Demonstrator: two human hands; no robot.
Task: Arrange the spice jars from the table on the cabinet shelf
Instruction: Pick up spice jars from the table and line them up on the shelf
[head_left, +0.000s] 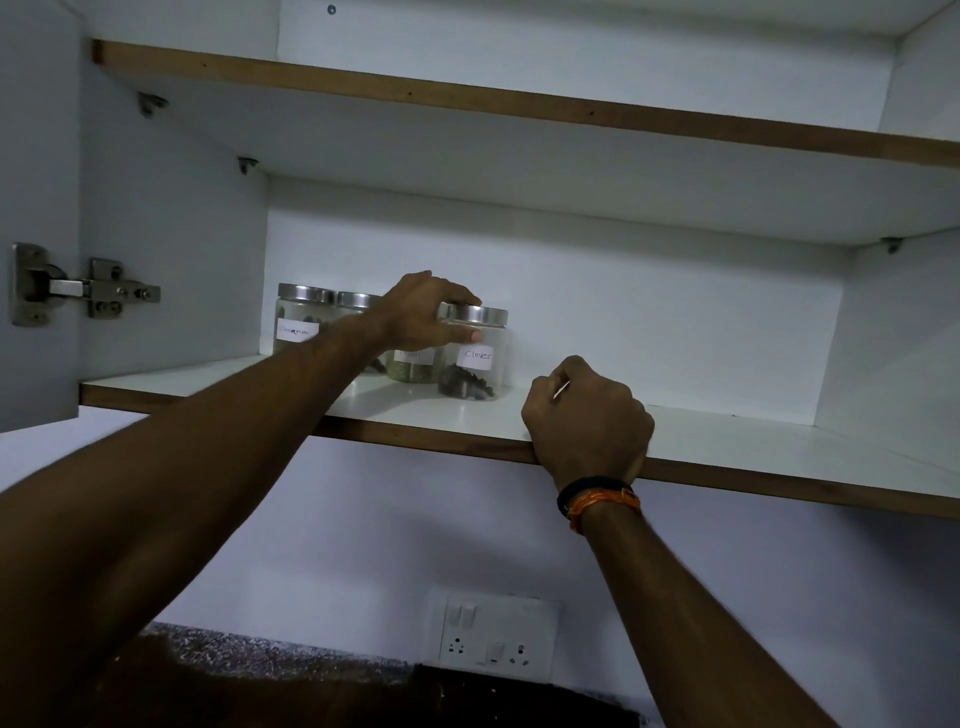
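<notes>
Several clear spice jars with steel lids stand in a row at the back left of the lower cabinet shelf (727, 441). The rightmost one, labelled Cloves (480, 371), holds dark cloves. My left hand (423, 312) reaches in and grips this jar at its lid, fingers over the top and thumb on the glass front. To its left stands a jar with greenish contents (415, 369), partly hidden by my hand. A jar with only its lid (358, 300) visible follows, then a labelled jar (298, 325) at the far left. My right hand (587, 415) rests as a curled fist on the shelf's front edge.
An upper shelf (519, 104) runs above. The cabinet's left wall carries a metal hinge (83, 286) and the open door. The shelf's right part is bare white board. Below are a wall socket panel (493, 634) and a dark speckled counter (260, 660).
</notes>
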